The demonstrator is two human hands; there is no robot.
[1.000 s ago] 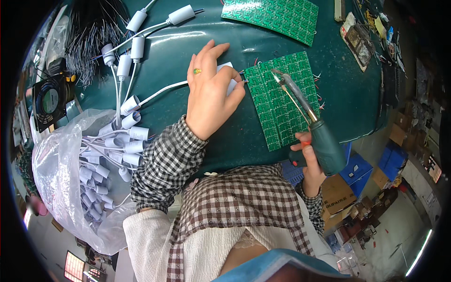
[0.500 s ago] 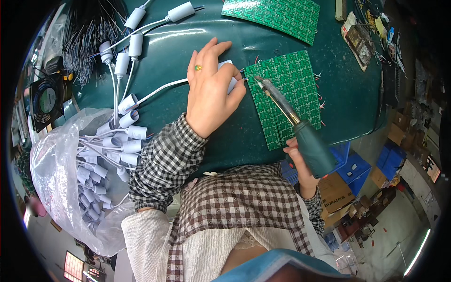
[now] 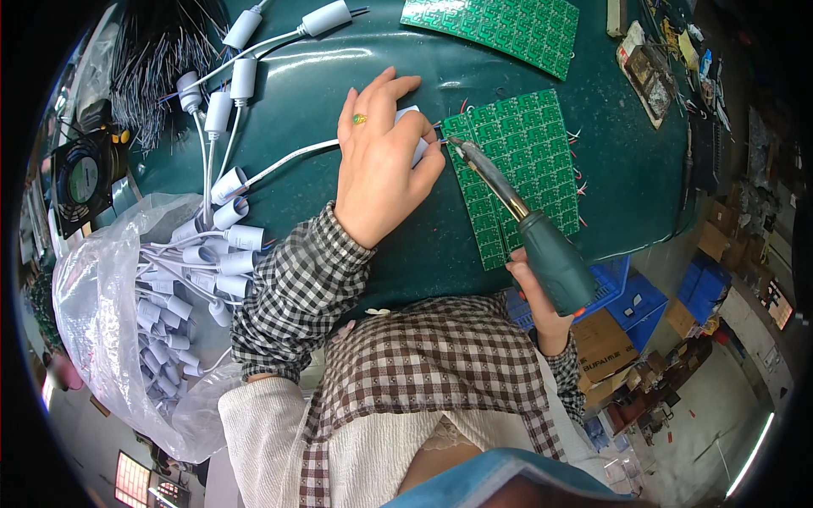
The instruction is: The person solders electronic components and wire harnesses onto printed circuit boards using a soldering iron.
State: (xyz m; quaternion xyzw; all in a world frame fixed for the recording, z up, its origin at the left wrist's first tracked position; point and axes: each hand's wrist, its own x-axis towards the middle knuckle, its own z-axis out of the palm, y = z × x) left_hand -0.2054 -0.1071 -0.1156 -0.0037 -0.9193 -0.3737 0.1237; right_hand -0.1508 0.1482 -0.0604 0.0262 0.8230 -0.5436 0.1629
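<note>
A clear bag (image 3: 95, 292) holds white sockets (image 3: 235, 262). On the surface (image 3: 631, 190), the left hand (image 3: 381, 173) pinches another socket (image 3: 421, 150) between its fingers beside a circuit board (image 3: 535, 157); the right hand's (image 3: 546, 322) fingers grip a soldering iron (image 3: 556, 264).

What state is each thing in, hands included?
Left hand: holding white fitting
White fitting: partly covered
Right hand: gripping soldering iron
Near circuit board: on table, wires along right edge
Soldering iron: tip at near circuit board's left edge
Far circuit board: lying apart
Plastic bag: open, holding white fittings
Black fan: spinning or stopped, can't tell
</note>
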